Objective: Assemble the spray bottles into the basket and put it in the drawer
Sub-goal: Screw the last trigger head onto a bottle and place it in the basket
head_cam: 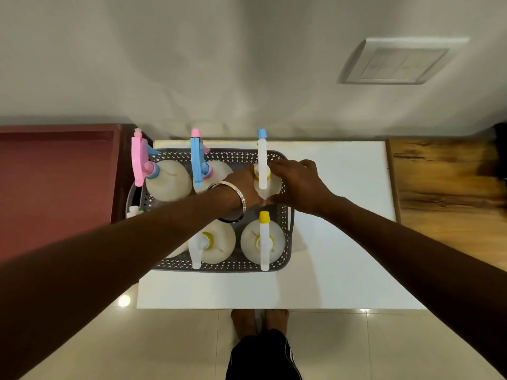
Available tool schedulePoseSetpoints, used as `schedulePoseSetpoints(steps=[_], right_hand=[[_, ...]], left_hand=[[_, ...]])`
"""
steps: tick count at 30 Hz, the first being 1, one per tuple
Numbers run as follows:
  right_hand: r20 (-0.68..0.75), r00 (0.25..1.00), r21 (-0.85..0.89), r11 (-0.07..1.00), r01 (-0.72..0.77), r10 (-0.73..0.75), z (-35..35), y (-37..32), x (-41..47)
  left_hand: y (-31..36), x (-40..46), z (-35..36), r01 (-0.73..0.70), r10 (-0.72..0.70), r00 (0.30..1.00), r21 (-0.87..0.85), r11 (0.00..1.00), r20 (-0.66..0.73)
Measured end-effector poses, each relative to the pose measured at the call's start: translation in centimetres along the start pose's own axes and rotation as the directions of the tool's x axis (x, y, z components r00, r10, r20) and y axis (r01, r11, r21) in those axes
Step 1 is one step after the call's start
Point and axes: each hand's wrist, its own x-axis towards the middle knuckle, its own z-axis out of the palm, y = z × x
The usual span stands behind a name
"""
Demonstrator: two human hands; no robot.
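Observation:
A grey perforated basket [285,215] stands on a white tabletop and holds several cream spray bottles. At its back right corner is a bottle with a white sprayer, blue nozzle and yellow collar [262,160]; my left hand [241,185] and my right hand [299,182] both clasp its body from either side. A pink-headed bottle [167,182] and a blue-headed bottle [199,163] stand at the back. Two white-sprayer bottles, one turned toward me [216,242] and one with a yellow nozzle [263,239], stand in the front row. My left forearm hides part of the basket.
The white tabletop [337,242] extends right of the basket. A maroon cabinet [55,182] stands to the left, a wooden surface [450,187] to the right. The wall behind carries a switch plate [397,63]. My bare feet [260,322] stand on the tiled floor.

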Motion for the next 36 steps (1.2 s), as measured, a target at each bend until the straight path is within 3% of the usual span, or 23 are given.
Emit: schedulePoseSetpoints(steps=[7,14,20,26,30,36], right_hand=[[0.023,0.999,-0.077,0.996,0.039,-0.037,0.0,0.0,-0.3],[0.041,0.999,-0.073,0.997,-0.016,0.019,-0.9,-0.8,-0.6],[0.01,0.999,-0.013,0.999,-0.041,0.041,-2.7,-2.2,-2.0],[-0.102,0.985,0.055,0.99,-0.131,0.136,-4.6,-5.0,-4.8],[-0.158,0.971,0.057,0.983,-0.173,0.18,-5.0,-8.0,-7.6],[-0.216,0.954,0.036,0.978,-0.206,0.208,-4.2,-13.2,-12.7]], left_hand=[[0.2,-0.1,0.3,0.009,-0.009,1.0,-0.005,1.0,-0.014],[0.5,-1.4,-0.8,0.025,-0.025,0.999,0.01,1.0,-0.022],[1.0,-4.3,-2.7,0.031,-0.031,0.999,0.125,0.992,0.005],[1.6,-9.5,-4.8,0.007,0.011,0.996,0.193,0.981,-0.09],[0.7,-13.7,-5.3,-0.042,0.066,0.987,0.164,0.986,-0.144],[-1.6,-19.5,-3.8,-0.141,0.136,0.968,-0.009,0.99,-0.211]])
